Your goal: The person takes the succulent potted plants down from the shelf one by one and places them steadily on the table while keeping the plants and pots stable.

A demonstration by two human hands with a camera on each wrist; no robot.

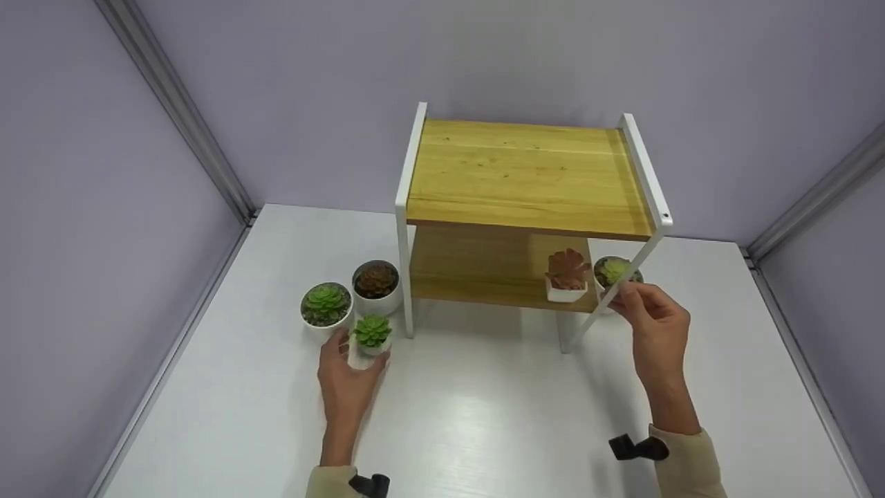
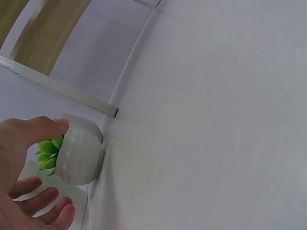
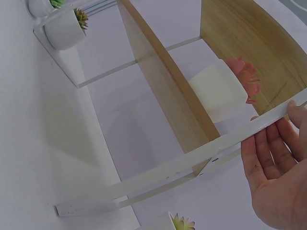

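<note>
My left hand (image 1: 348, 382) reaches around a small bright-green succulent (image 1: 373, 332) in a white pot on the table. In the left wrist view, the thumb is at the rim of its pot (image 2: 80, 153), while the loosely bent fingers stand apart from it. With thumb and fingers, my right hand (image 1: 662, 339) grips the white front leg (image 1: 608, 297) of a two-tier shelf (image 1: 518, 173). A reddish succulent (image 1: 568, 270) in a square white pot stands on the lower board, near that leg; the right wrist view shows this pot (image 3: 218, 91) from the side.
Left of the shelf stand a green succulent (image 1: 326, 304) and a dark brown one (image 1: 377, 280), both in round white pots. A yellow-green succulent (image 1: 612, 270) stands on the table behind the gripped leg. Pale walls enclose the white table (image 1: 470, 415).
</note>
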